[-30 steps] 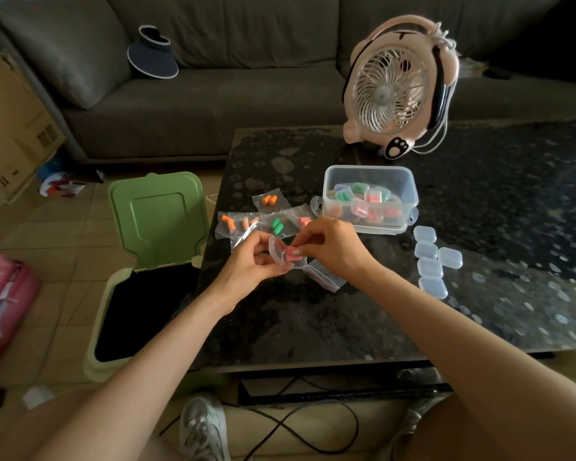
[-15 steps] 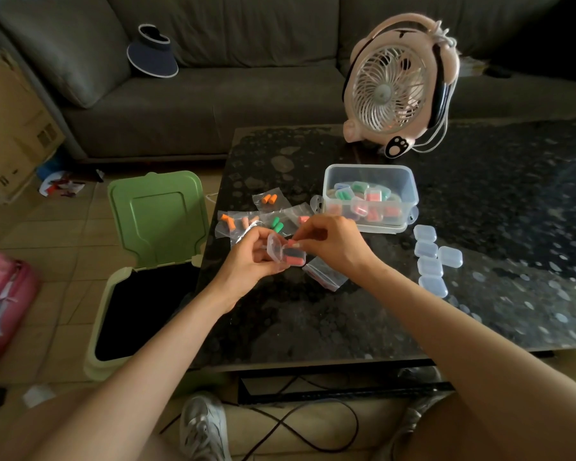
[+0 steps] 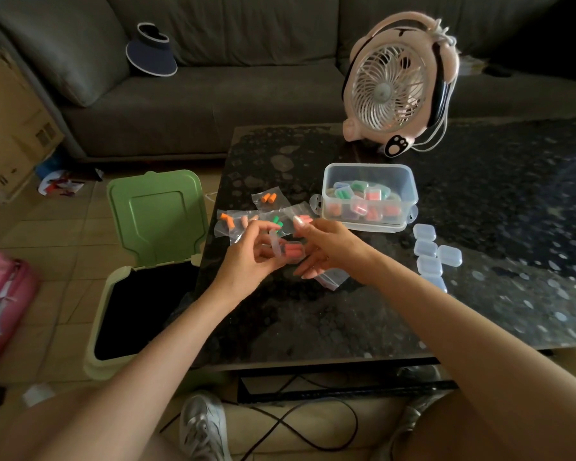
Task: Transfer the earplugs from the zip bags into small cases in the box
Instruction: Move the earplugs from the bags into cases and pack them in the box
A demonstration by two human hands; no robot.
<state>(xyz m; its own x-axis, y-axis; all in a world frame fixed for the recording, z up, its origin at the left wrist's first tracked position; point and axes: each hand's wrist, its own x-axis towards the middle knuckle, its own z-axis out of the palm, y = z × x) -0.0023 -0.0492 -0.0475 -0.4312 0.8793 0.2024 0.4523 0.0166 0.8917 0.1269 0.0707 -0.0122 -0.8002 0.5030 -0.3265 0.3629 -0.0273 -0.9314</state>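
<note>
My left hand [image 3: 246, 261] holds a small clear case [image 3: 290, 252] with its lid up and pink earplugs [image 3: 293, 250] inside, just above the table. My right hand [image 3: 330, 247] hovers right beside the case with its fingers spread and nothing in them. An empty zip bag [image 3: 330, 280] lies under that hand. Several zip bags with orange [image 3: 268, 197], green [image 3: 275, 221] and pink [image 3: 305, 218] earplugs lie behind my hands. The clear plastic box [image 3: 409, 188] with several filled cases stands to the right of them. Several empty cases [image 3: 429, 251] lie right of my right hand.
A pink table fan [image 3: 396, 84] stands behind the box on the dark glass table [image 3: 313, 327]. A green bin [image 3: 153, 211] with its lid up stands on the floor at the table's left edge. A grey sofa [image 3: 246, 94] is beyond. Cables run under the table.
My right hand has come off the case and spread its fingers. The case in my left hand now shows the pink earplugs lying inside.
</note>
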